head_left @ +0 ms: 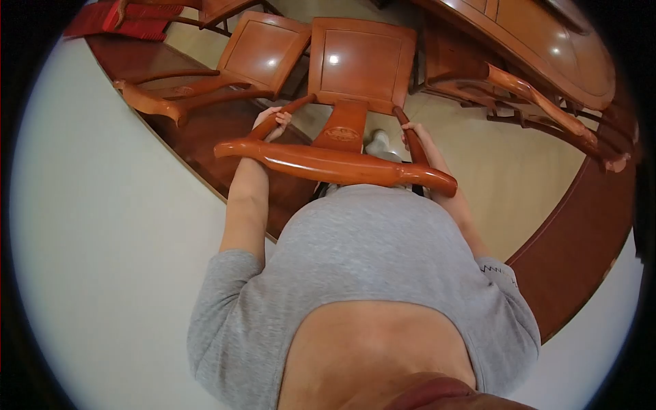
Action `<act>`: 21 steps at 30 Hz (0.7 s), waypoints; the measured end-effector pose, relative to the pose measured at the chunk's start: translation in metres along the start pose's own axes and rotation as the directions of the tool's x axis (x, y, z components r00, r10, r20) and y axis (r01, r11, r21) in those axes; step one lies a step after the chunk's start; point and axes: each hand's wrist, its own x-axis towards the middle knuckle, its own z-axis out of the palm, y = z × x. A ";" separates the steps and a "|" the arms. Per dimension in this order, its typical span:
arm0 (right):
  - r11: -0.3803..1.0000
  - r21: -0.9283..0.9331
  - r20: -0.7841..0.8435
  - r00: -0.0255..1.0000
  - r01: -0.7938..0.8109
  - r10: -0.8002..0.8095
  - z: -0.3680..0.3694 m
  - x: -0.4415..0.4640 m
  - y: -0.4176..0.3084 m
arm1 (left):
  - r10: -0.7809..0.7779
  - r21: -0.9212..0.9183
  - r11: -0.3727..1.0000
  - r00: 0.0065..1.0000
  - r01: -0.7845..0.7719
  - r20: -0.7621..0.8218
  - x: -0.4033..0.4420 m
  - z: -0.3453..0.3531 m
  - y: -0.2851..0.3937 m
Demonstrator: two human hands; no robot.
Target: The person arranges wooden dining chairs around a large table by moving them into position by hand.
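A polished reddish-brown wooden chair (363,61) stands right in front of me, its back toward my body. My left hand (274,123) is wrapped around the left upright of the backrest, just below the curved top rail (335,164). On the other side, my right hand (414,134) grips the right upright, fingers curled around it. The carved centre slat (342,131) runs between the two hands, and the square seat lies beyond it. The chair's legs are mostly hidden under the seat.
A matching chair (263,49) stands close at the left, its backrest angled toward the wall (102,205). Another chair (533,102) is at the right beside a large wooden table (547,41). Red fabric (137,20) lies at the upper left. Pale floor tiles (506,157) show at the right.
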 end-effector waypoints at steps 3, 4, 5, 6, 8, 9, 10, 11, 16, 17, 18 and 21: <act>0.986 0.047 -0.041 0.986 -0.163 0.164 -0.017 0.032 0.028 | -0.003 -0.012 1.000 0.999 0.002 -0.039 0.000 -0.006 -0.001; 0.982 0.043 -0.020 0.982 -0.187 0.188 -0.024 0.046 0.039 | -0.004 0.003 1.000 0.999 0.004 -0.035 0.003 -0.004 0.004; 0.977 0.037 0.000 0.977 -0.212 0.212 -0.031 0.060 0.050 | -0.039 -0.044 0.998 0.998 0.038 -0.041 0.005 -0.010 0.011; 0.973 0.038 -0.008 0.974 -0.226 0.227 -0.028 0.068 0.057 | -0.045 -0.057 0.997 0.998 0.042 -0.050 -0.003 -0.006 0.013; 0.939 -0.018 -0.010 0.940 -0.342 0.342 -0.028 0.079 0.059 | 0.031 0.025 0.999 0.991 -0.028 -0.132 -0.006 0.000 0.011; 0.938 -0.014 -0.011 0.938 -0.346 0.346 -0.033 0.080 0.066 | 0.029 0.024 0.999 0.990 -0.026 -0.136 -0.008 0.000 0.007; 0.913 -0.011 -0.020 0.913 -0.407 0.407 -0.016 0.074 0.039 | -0.020 -0.089 0.996 0.986 0.005 -0.164 -0.020 0.010 0.018; 0.909 0.000 -0.014 0.909 -0.417 0.417 -0.014 0.064 0.033 | -0.057 -0.152 0.988 0.986 0.033 -0.159 -0.023 0.008 0.015; 0.938 0.023 -0.061 0.936 -0.347 0.348 0.009 0.023 0.000 | -0.087 -0.170 0.984 0.982 0.059 -0.167 -0.031 0.009 0.012; 0.954 0.041 -0.063 0.952 -0.297 0.299 0.018 0.014 -0.010 | -0.091 -0.183 0.981 0.979 0.057 -0.181 -0.033 0.012 0.015; 0.956 0.035 -0.067 0.954 -0.291 0.292 0.023 0.010 -0.016 | -0.094 -0.183 0.981 0.981 0.062 -0.172 -0.032 0.013 0.015; 0.976 -0.046 -0.077 0.974 -0.215 0.211 0.024 0.012 -0.016 | -0.068 -0.190 0.981 0.979 0.031 -0.193 -0.032 0.014 0.019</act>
